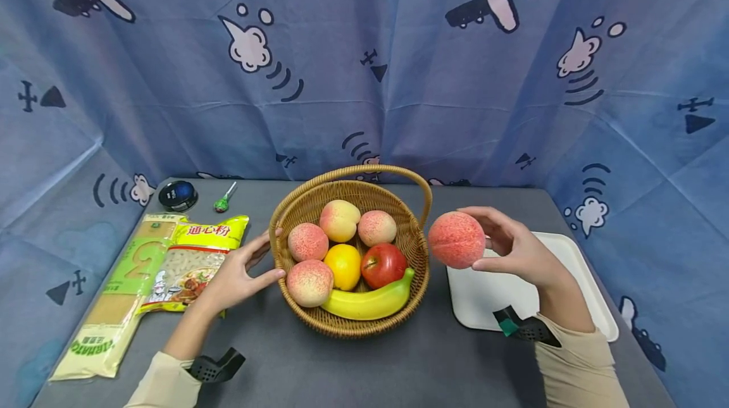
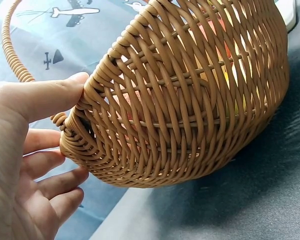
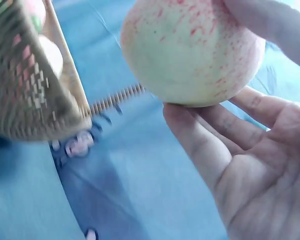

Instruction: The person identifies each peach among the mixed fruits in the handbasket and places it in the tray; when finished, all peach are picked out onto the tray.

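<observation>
A peach is held between the thumb and fingers of my right hand, just right of the basket's rim. In the right wrist view the peach shows a pale yellow-green underside with red speckles. My left hand grips the left side of the wicker basket. Seen from the left wrist, its thumb presses the woven rim near the handle's base. Inside the basket lie several peaches, a yellow round fruit, a red apple and a banana.
A white tray lies under and behind the right forearm. At the left are a bag of macaroni, a long noodle packet, a round black tin and a green lollipop. A blue patterned curtain surrounds the grey table.
</observation>
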`<state>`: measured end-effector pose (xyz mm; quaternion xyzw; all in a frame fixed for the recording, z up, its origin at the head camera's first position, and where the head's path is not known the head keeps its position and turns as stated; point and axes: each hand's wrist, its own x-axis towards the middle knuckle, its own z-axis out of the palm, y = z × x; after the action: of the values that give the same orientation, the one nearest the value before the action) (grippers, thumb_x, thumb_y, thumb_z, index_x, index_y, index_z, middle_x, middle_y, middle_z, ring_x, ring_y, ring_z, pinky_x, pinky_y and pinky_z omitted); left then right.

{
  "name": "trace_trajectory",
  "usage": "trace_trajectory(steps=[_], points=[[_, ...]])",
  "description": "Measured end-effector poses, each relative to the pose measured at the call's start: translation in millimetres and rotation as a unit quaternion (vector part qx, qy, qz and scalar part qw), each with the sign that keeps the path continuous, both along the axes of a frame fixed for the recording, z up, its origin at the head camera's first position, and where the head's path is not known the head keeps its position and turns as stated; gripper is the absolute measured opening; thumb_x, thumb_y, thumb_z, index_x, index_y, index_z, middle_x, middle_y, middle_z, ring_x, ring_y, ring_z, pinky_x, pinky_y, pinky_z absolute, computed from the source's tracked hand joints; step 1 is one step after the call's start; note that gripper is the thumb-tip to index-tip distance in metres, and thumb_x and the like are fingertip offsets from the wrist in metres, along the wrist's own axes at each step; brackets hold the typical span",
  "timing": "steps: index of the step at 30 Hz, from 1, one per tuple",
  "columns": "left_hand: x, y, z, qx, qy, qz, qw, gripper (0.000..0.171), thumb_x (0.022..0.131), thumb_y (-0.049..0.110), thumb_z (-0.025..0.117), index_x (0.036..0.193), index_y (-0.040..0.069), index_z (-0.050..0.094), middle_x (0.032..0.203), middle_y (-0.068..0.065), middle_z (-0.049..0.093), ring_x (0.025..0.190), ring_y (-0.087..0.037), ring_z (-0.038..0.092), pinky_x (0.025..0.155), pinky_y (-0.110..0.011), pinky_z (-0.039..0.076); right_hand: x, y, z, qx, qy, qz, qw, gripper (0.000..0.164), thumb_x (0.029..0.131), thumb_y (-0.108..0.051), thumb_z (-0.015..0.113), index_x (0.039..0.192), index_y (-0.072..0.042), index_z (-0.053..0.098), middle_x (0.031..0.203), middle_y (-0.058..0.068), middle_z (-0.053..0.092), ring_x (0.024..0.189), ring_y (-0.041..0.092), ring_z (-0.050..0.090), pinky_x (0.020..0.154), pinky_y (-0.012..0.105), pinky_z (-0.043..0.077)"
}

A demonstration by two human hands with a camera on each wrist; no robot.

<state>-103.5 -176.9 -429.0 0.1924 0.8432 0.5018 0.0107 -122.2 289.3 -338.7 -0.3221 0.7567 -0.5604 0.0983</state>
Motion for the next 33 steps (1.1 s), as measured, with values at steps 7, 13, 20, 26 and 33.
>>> trace_trajectory(steps=[7, 13, 20, 26, 33], points=[[0.5, -1, -1.0, -0.005, 0.000, 0.005, 1.0000, 0.069, 0.085, 0.020, 0.072, 0.144, 0.009, 0.040, 0.147, -0.012, 0.042, 0.131, -0.030, 0.045, 0.106, -0.044, 0.040, 6.5, 32, -21.9, -0.051, -0.022, -0.108, 0.993, 0.070, 0.076, 0.022, 0.061, 0.139, 0.001, 0.039, 0.128, 0.000, 0.053, 0.111, 0.006, 0.056, 0.087, 0.017, 0.054], [0.7, 0, -1.4, -0.007, 0.003, 0.006, 0.9999, 0.069, 0.085, 0.020, 0.072, 0.144, 0.008, 0.040, 0.147, -0.012, 0.042, 0.131, -0.029, 0.045, 0.106, -0.043, 0.041, 9.5, 51, -42.2, -0.051, -0.036, -0.187, 0.980, 0.068, 0.078, 0.019, 0.062, 0.139, -0.002, 0.040, 0.128, -0.003, 0.052, 0.114, 0.003, 0.052, 0.090, 0.012, 0.050], [0.5, 0, -0.9, -0.005, 0.005, 0.000, 1.0000, 0.068, 0.085, 0.020, 0.072, 0.144, 0.008, 0.039, 0.148, -0.013, 0.041, 0.131, -0.030, 0.045, 0.106, -0.044, 0.041, 9.2, 74, -66.0, -0.075, -0.065, -0.253, 0.962, 0.066, 0.082, 0.013, 0.062, 0.140, -0.009, 0.041, 0.126, -0.008, 0.053, 0.115, 0.000, 0.051, 0.086, 0.008, 0.049], [0.5, 0, -0.4, -0.006, 0.006, 0.000, 1.0000, 0.068, 0.085, 0.019, 0.071, 0.144, 0.008, 0.039, 0.147, -0.014, 0.041, 0.131, -0.030, 0.045, 0.105, -0.044, 0.041, 4.1, 92, -89.1, -0.062, -0.092, -0.307, 0.945, 0.068, 0.084, 0.002, 0.068, 0.142, -0.016, 0.039, 0.129, -0.010, 0.046, 0.116, -0.005, 0.044, 0.084, 0.004, 0.047], [0.8, 0, -0.7, -0.007, 0.006, 0.003, 1.0000, 0.069, 0.085, 0.020, 0.072, 0.144, 0.008, 0.040, 0.147, -0.013, 0.042, 0.131, -0.030, 0.045, 0.106, -0.044, 0.041, -1.5, 107, -111.9, -0.068, -0.155, -0.337, 0.926, 0.072, 0.086, -0.005, 0.068, 0.146, -0.020, 0.031, 0.133, -0.011, 0.038, 0.115, -0.010, 0.041, 0.084, 0.001, 0.045]])
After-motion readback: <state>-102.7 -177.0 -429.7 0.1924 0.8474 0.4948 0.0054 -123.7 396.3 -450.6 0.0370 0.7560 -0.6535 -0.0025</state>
